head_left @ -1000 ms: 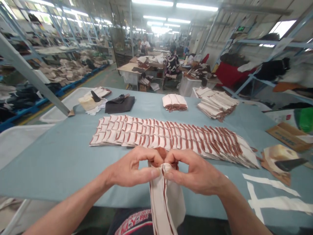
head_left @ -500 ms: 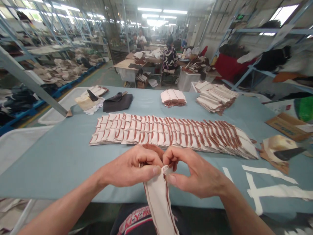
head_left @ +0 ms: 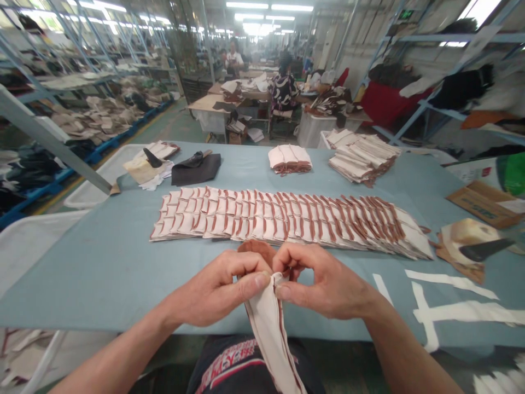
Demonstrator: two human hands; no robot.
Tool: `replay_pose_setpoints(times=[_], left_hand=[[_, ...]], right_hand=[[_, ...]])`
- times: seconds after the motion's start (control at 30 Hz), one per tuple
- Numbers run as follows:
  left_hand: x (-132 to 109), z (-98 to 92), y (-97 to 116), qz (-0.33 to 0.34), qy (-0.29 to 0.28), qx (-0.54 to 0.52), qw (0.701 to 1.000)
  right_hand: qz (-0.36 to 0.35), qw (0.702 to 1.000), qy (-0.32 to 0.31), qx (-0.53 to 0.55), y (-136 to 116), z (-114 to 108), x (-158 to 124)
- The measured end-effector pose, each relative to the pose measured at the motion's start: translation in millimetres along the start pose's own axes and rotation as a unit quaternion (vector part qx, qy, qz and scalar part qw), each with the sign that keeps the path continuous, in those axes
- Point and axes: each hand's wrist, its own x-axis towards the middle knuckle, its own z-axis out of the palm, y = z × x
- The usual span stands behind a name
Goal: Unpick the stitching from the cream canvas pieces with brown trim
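Note:
A long cream fabric piece with brown edging (head_left: 268,328) hangs from my two hands, over the table's front edge and down toward my lap. My left hand (head_left: 223,284) pinches its upper end between thumb and fingers. Close beside it, my right hand (head_left: 322,282) is closed on the same end, thumb against the fabric's right edge. A reddish-brown part (head_left: 257,249) shows behind the fingertips; how it joins the cream piece is hidden. Just beyond my hands lies a long row of overlapping cream pieces with brown edges (head_left: 279,216).
White strips (head_left: 463,314) lie on the blue-grey table (head_left: 102,273) at the right, near a yellowish block with a dark pointed piece (head_left: 471,241). Farther back are cream stacks (head_left: 363,156), a smaller bundle (head_left: 289,157) and dark cloth (head_left: 196,167). A person (head_left: 284,87) sits beyond the table.
My right thumb has moved slightly up along the fabric's edge, and more of the reddish-brown part shows behind my fingers. Both hands keep their hold. The camera view has shifted slightly.

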Motion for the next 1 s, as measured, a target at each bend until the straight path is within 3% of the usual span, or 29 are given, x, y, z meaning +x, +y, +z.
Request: replay_pose_setpoints(times=[0.23,0.37,0.53,0.67,0.83,1.0], left_hand=[[1.9,0.0,0.8,-0.011,0.020,0.012,1.000],[0.2,3.0,1.8,-0.035,0.051,0.076,0.995],[-0.9,10.4,8.8,-0.007,0.077,0.153,0.985],[0.1,10.2,6.4,0.017,0.091,0.162,0.982],[-1.9,3.7,-5.5,0.003,0.036,0.117,0.993],[-2.9,2.4,-3.5,0.001,0.019,0.087,0.996]], right_hand=[[0.000,0.999,0.021,-0.044,-0.7,0.9,-1.3],[-0.058,0.985,0.062,-0.151,-5.7,3.5,-4.0],[-0.099,0.958,0.078,-0.257,-17.2,4.3,-5.7],[-0.047,0.976,0.067,-0.202,-17.3,5.1,-0.1],[0.035,0.997,0.037,-0.061,-6.5,9.4,4.2],[0.053,0.998,0.033,-0.032,-4.1,12.0,-1.1]])
